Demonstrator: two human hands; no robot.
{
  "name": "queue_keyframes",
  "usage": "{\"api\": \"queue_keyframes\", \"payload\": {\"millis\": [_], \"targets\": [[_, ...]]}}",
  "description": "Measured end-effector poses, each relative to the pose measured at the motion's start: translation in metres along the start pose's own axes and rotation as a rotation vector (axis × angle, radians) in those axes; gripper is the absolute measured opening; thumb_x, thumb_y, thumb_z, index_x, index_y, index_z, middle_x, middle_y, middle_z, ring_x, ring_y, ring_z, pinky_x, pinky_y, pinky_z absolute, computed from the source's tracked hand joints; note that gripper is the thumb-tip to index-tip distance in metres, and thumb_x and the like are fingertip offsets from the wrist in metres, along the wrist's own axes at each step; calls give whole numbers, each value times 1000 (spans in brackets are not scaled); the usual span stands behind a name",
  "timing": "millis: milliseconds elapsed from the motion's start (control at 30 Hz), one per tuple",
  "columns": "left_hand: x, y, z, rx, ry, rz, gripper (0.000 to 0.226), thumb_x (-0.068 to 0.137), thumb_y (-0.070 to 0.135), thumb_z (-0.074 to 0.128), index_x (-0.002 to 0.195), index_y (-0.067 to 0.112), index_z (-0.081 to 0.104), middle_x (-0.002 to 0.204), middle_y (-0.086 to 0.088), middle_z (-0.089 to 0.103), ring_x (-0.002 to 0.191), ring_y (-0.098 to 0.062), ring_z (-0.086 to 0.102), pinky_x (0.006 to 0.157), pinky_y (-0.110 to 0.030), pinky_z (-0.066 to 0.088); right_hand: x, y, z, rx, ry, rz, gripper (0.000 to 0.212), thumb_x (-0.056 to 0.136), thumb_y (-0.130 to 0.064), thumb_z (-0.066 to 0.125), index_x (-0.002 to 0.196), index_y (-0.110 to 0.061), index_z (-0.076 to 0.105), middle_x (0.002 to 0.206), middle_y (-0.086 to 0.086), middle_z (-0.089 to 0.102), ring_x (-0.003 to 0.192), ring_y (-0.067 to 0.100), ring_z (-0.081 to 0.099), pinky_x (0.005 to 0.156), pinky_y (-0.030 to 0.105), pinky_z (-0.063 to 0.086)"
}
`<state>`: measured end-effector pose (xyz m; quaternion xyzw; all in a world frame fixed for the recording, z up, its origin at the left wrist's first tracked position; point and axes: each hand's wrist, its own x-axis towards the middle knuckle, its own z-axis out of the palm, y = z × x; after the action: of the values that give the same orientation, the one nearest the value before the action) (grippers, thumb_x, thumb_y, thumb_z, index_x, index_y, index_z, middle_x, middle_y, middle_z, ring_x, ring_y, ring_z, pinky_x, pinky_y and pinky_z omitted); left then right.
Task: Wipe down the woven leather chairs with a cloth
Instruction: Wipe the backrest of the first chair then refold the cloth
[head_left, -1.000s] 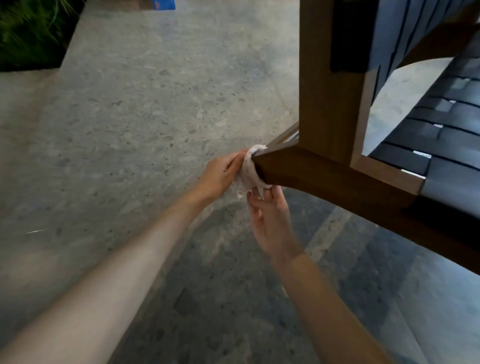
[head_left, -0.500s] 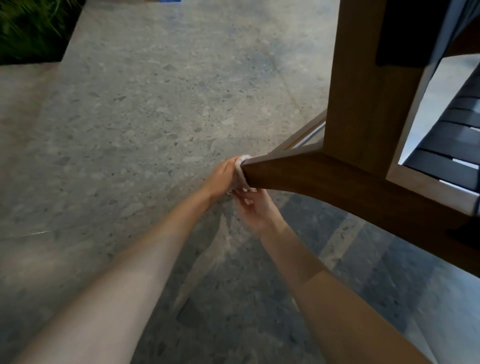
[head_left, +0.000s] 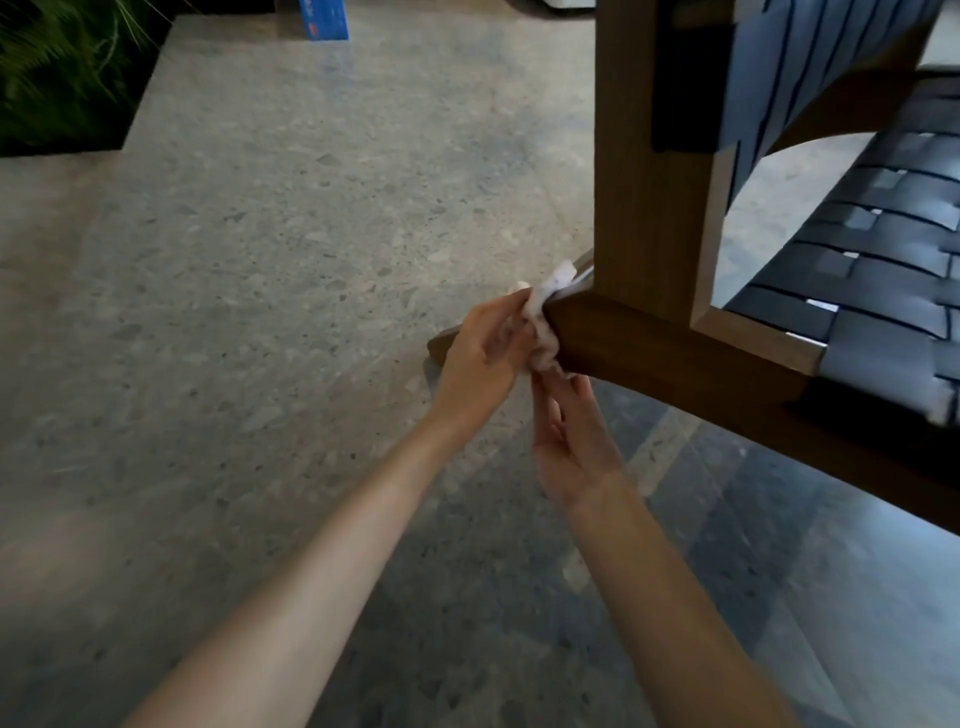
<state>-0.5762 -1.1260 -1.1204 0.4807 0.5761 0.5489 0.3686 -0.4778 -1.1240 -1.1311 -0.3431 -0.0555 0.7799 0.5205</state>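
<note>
Head view. Looking down at a woven leather chair (head_left: 753, 332) on a speckled stone floor (head_left: 260, 260). Got the white cloth (head_left: 545, 332) bunched up in the left hand (head_left: 483, 358), fingers curled round it, pressed against the end of the lower side rail (head_left: 675, 364), right below the upright post (head_left: 649, 182). Right hand (head_left: 571, 441) just underneath, fingers mostly straight and pointing up, tips at the cloth's dangling end. Can't tell whether pinching or only touching.

Looks like mid-wipe on the woodwork, tbh. Woven seat (head_left: 857, 291) off to the right, well apart from the cloth. Next up, probably: sliding the cloth along the rail, then over to the weave, pressing into the gaps between straps.
</note>
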Motion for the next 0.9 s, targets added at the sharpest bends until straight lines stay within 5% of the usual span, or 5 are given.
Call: {"api": "queue_keyframes", "payload": {"millis": [167,267,367,633,900], "targets": [[-15,22,19,9,236,147,24,84,14,71,90,35,61,97,3,64,89,3,61,80,-13,46,-29,-4,8,75,196,58,12,95,-13,56,94,-7,66,79,3,72,67,6,69,65,15,56],[-21,31,16,48,228,185,13,85,12,71,88,22,64,84,11,65,77,6,60,70,-8,42,-38,-3,6,-13,156,53,21,91,-14,60,108,-5,67,103,7,72,86,9,69,75,18,56],[-17,34,-3,106,176,180,9,87,16,70,94,21,67,84,17,67,80,6,63,71,-8,43,-40,-4,11,-158,132,17,15,86,-10,65,100,-6,70,99,7,73,83,8,70,72,18,58],[-9,67,-60,244,73,-115,8,91,30,65,88,24,69,80,12,70,72,4,63,64,-13,44,-57,-27,63,-596,70,80,16,83,-7,71,98,-3,71,92,13,73,81,17,70,69,22,55],[-27,213,-103,186,7,-350,15,87,21,70,77,31,63,73,15,64,66,11,56,66,-11,43,-155,-93,184,-895,51,109,7,85,-9,71,90,-4,72,82,10,72,70,14,70,67,21,58]]}}
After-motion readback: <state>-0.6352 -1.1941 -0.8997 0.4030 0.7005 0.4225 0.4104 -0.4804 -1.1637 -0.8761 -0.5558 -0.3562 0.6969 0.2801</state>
